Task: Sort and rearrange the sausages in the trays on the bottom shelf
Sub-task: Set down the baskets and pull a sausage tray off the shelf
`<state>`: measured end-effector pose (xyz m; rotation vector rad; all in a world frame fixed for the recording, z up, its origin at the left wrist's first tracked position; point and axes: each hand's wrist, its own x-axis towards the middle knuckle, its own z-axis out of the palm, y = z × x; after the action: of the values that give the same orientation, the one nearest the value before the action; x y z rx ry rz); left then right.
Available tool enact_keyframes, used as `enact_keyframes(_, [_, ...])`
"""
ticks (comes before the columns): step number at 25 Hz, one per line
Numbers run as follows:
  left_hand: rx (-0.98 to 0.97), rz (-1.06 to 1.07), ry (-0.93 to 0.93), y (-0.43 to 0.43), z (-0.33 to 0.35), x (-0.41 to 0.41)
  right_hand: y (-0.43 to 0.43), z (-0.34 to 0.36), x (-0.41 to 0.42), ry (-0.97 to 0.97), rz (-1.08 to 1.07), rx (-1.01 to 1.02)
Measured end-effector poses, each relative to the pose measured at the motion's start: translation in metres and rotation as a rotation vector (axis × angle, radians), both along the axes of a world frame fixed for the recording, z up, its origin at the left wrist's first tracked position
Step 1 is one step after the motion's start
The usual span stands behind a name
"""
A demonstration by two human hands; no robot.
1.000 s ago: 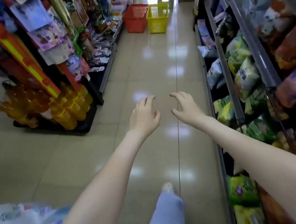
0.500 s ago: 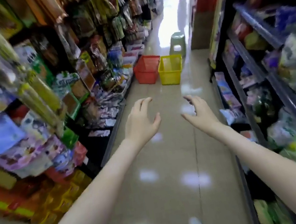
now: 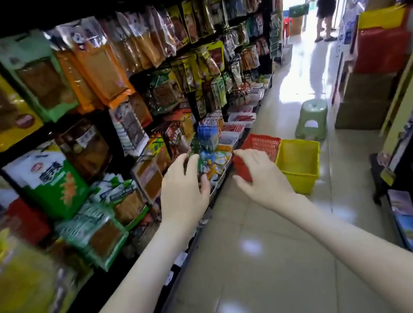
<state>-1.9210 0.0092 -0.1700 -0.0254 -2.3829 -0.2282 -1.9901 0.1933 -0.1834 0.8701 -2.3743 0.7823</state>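
Both your hands are stretched out ahead, the left hand (image 3: 182,190) and the right hand (image 3: 261,178) loosely spread and holding nothing. The trays (image 3: 227,139) of red sausages (image 3: 243,117) lie well beyond your fingertips, in a row running away from you along the bottom shelf (image 3: 218,184). Your left hand is on the shelf side, so it is probably the nearer one.

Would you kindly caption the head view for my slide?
Left hand and right hand, both empty, reach along a shop aisle toward sausage trays on the bottom shelf, near a red basket.
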Motion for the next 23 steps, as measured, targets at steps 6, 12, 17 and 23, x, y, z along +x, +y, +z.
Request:
enact_keyframes(6, [-0.06, -0.047, -0.074, 0.04, -0.004, -0.253, 0.019, 0.011, -0.233, 0.106, -0.097, 0.126])
enact_keyframes(12, [-0.055, -0.01, -0.173, 0.101, -0.031, -0.475, 0.08, -0.016, -0.47, 0.073, -0.102, 0.191])
enact_keyframes(17, [-0.065, 0.1, -0.216, 0.122, -0.03, -0.628, 0.118, -0.018, -0.646, 0.069, -0.07, 0.248])
enact_keyframes(23, [-0.049, 0.154, -0.17, 0.161, -0.052, -0.831, 0.158, -0.043, -0.853, 0.078, -0.043, 0.308])
